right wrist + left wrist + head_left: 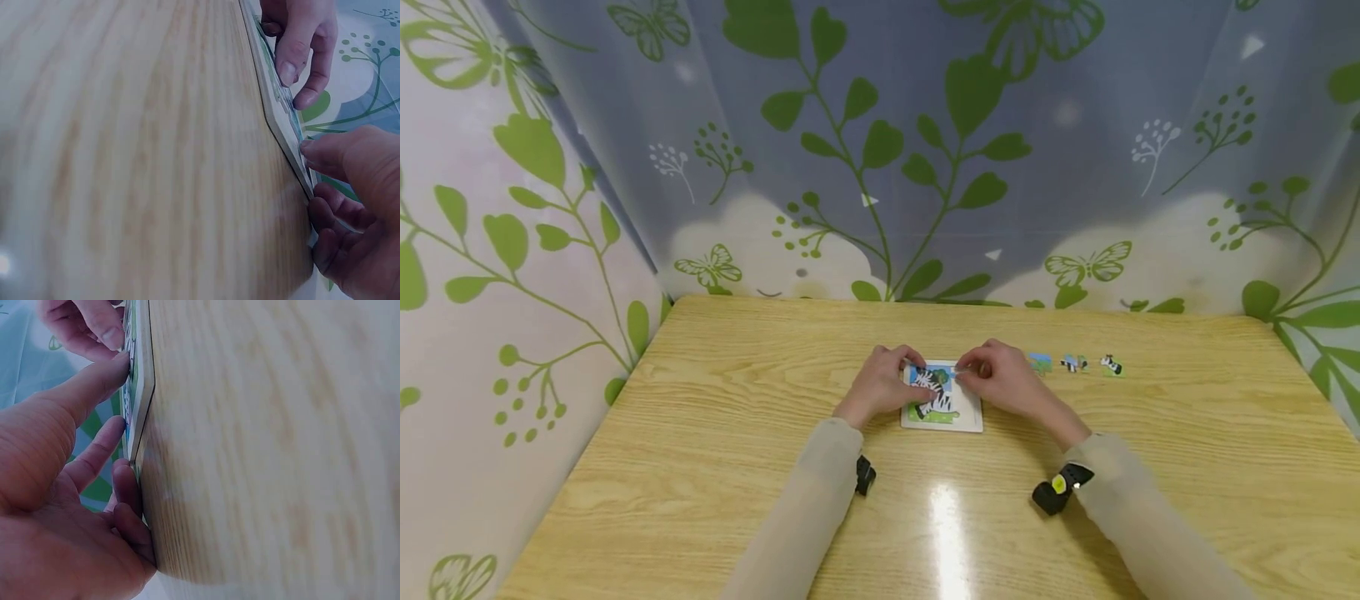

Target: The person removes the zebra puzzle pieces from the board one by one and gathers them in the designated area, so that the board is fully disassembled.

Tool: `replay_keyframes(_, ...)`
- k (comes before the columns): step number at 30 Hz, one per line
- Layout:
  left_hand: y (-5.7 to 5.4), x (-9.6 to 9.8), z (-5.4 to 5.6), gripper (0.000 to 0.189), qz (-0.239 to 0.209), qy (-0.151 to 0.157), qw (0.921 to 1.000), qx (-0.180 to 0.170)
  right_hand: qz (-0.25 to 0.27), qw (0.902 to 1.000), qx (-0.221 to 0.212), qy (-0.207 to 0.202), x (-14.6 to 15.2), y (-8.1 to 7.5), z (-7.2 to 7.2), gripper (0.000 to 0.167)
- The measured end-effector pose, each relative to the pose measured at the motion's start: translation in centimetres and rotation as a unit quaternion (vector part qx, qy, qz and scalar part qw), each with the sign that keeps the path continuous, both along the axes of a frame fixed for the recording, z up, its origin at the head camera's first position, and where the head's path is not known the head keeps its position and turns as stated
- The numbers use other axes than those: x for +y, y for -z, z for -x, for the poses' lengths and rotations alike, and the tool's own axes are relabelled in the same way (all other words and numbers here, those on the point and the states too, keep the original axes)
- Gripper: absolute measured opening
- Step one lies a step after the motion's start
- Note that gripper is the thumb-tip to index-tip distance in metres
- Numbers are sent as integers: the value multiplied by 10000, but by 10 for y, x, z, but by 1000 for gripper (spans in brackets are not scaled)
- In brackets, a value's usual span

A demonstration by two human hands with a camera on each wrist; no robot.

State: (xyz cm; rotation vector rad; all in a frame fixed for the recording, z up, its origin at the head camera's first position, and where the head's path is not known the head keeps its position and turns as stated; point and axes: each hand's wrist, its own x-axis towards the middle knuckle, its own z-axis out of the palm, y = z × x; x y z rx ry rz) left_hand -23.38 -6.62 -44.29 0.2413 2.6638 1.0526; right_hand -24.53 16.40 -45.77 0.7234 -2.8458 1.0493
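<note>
A zebra jigsaw puzzle (pixel 942 407) sits partly filled in a pale, shallow puzzle board (pixel 970 418) on the table. My left hand (pixel 883 379) is at the board's left side. Its thumb and forefinger rest, spread apart, on the zebra picture, while the other fingers bend at the board's edge in the left wrist view. My right hand (pixel 1003 379) is over the upper right of the board, thumb and forefinger pinching a small puzzle piece (pixel 954 374) beside the fitted part. In the right wrist view the fingertips mostly hide that piece.
To the right of my right hand lie three loose pieces in a row: a blue-green piece (pixel 1041 362), a mixed-colour piece (pixel 1073 364) and a black-and-white piece with green (pixel 1112 366). The wooden table (pixel 737 400) ends at a leaf-patterned curtain (pixel 880 167).
</note>
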Motion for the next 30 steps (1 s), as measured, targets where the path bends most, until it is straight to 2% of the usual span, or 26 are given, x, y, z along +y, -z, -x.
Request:
replay_keyframes(10, -3, 1, -1, 43, 65, -22, 10000, -1, -169, 9996, 20, 244, -6, 1, 0, 9)
replay_keyframes(20, -2, 1, -1, 42, 34, -54, 10000, -45, -118, 9995, -10, 301, -9, 0, -2, 9)
replay_keyframes(30, 0, 2, 0, 42, -27, -98, 9999, -55, -54, 9961, -554, 683, -12, 1, -3, 13)
